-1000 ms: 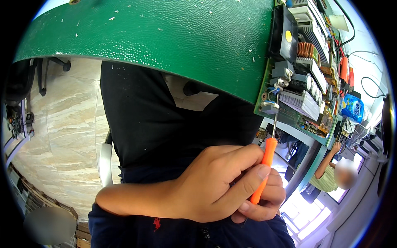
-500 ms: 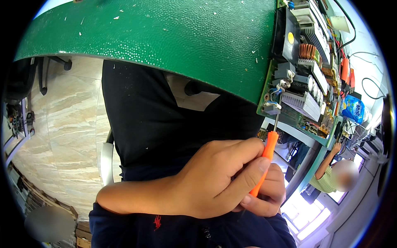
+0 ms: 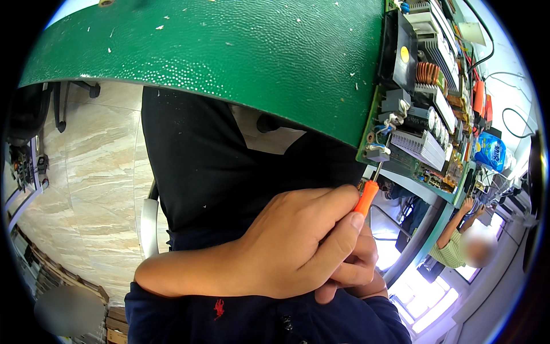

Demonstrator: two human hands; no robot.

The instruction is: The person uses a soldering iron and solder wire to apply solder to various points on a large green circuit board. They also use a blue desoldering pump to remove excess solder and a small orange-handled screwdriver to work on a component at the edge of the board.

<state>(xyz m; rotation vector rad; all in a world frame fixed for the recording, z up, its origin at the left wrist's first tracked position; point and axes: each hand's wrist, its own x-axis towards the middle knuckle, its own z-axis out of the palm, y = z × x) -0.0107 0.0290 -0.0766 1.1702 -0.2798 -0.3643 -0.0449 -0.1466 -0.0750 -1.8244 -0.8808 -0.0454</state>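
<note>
My left hand [image 3: 303, 241] is closed round an orange-handled screwdriver [image 3: 366, 198], thumb and index finger pinching the handle. Its thin metal shaft points up at the near corner of a green circuit board [image 3: 369, 137], beside a small grey block [image 3: 378, 153] and some white-and-blue wires [image 3: 392, 121]. I cannot make out exactly where the tip rests. Partly behind the left hand, my right hand [image 3: 362, 261] has its fingers curled in near the hidden rear of the handle; what they grip is covered.
The green table [image 3: 229, 63] carries the board, with finned heatsinks [image 3: 421, 146], a copper coil [image 3: 428, 73] and a black block [image 3: 399, 51]. Farther right lie a blue packet [image 3: 490, 152] and cables. A person in a striped top [image 3: 450, 249] works beyond. A chair [image 3: 150, 226] is below.
My hands and the screwdriver handle have shifted slightly left and the handle is covered more. My right hand has moved left, farther behind the left one.
</note>
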